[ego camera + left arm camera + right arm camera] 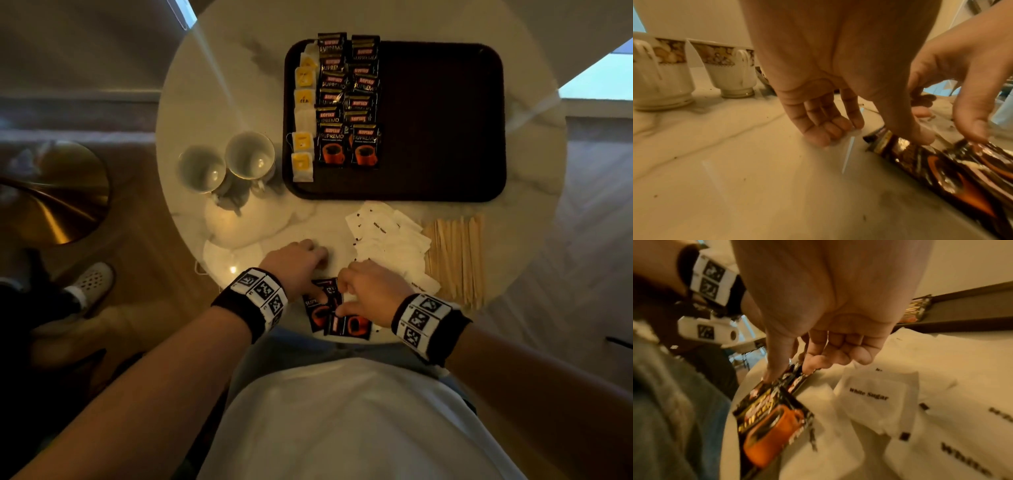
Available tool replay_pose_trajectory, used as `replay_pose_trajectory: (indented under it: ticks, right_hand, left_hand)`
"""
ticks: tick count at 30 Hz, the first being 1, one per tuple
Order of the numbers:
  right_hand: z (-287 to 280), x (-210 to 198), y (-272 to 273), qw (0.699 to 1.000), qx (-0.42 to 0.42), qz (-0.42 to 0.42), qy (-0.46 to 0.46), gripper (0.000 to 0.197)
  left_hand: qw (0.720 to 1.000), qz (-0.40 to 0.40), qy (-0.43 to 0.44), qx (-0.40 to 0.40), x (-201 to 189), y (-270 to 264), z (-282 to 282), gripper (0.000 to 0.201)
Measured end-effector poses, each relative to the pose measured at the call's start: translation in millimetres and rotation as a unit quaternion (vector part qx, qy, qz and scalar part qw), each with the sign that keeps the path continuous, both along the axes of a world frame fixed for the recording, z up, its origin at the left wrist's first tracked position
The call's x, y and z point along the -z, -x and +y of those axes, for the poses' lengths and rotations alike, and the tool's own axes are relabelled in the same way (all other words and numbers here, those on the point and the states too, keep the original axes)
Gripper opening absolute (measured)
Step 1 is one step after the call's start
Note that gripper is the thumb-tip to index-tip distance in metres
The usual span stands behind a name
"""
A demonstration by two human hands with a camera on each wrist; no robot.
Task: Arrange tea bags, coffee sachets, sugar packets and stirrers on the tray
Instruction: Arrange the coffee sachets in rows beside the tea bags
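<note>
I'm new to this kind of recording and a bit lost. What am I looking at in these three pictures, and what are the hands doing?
No machine here: a person wears a head camera and one on each wrist, next to the patterned bands. The top picture looks down from the head; the other two look along each hand.

On the round table lies a dark tray holding a column of tea bags and two columns of coffee sachets. Beside it stand two cups. Sugar packets and wooden stirrers wait nearer the person.

At the near edge, the left hand presses its thumb on the loose coffee sachets, while the right hand pinches one between thumb and finger.
</note>
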State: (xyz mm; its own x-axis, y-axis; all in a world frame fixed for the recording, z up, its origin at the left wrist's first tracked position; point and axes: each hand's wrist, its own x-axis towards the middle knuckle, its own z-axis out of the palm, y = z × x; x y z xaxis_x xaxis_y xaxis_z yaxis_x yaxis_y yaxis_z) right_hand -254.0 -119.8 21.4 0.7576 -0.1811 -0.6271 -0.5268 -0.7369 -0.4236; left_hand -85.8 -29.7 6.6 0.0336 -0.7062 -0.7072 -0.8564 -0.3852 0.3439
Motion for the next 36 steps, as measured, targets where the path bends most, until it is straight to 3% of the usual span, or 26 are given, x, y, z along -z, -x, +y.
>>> replay_pose_trajectory:
  ticks: [4, 8, 14, 18, 20, 24, 28, 31, 34, 36]
  right_hand:
    - [13.4, 7.1, 8.0, 0.986, -0.14, 0.014, 0.088, 0.059]
    - [16.6, 12.1, 7.0, 0.981, -0.153, -0.002, 0.116, 0.047]
    - [2.5, 9.1, -1.4, 0.995, -0.018, -0.044, 0.089, 0.034]
    - [-12.6, 0.7, -4.4, 0.991, 0.105, -0.071, 0.045, 0.019]
    - [-19.7, -4.0, -4.9, 0.985, 0.154, -0.08, 0.02, 0.014]
    - [-29.0, -8.4, -6.0, 0.967, 0.239, -0.084, -0.038, 0.018]
    - [-32.0, -10.8, -8.1, 0.969, 0.219, -0.094, -0.07, 0.017]
    - [-29.9, -12.6, -12.6, 0.973, 0.192, -0.091, -0.09, 0.016]
    - [-28.8, -15.6, -19.7, 0.964, 0.225, -0.091, -0.111, 0.015]
    - [-32.9, -20.7, -25.8, 0.939, 0.294, -0.112, -0.138, 0.013]
  left_hand:
    - [0.998, -0.029, 0.043, 0.046, 1.7, 11.5, 11.6, 0.062]
    - [0.998, -0.007, 0.055, 0.031, 4.3, 13.9, 13.8, 0.051]
    - [0.997, -0.013, 0.075, 0.025, 8.2, 9.2, 12.7, 0.027]
    - [0.998, -0.011, 0.067, 0.001, 7.0, 5.3, 9.8, 0.04]
    - [0.998, -0.016, 0.062, 0.028, 6.0, 6.0, 7.2, 0.043]
    - [0.998, -0.013, 0.034, 0.05, 5.7, 4.4, 0.5, 0.041]
    - [0.999, 0.034, 0.013, -0.006, 5.1, -4.6, -5.0, 0.032]
    - [0.987, 0.101, 0.067, -0.106, -1.4, -15.5, -9.2, 0.018]
    - [0.94, 0.186, 0.125, -0.257, -15.8, -29.1, -21.2, 0.018]
    - [0.894, 0.255, 0.141, -0.342, -23.4, -34.5, -30.7, 0.027]
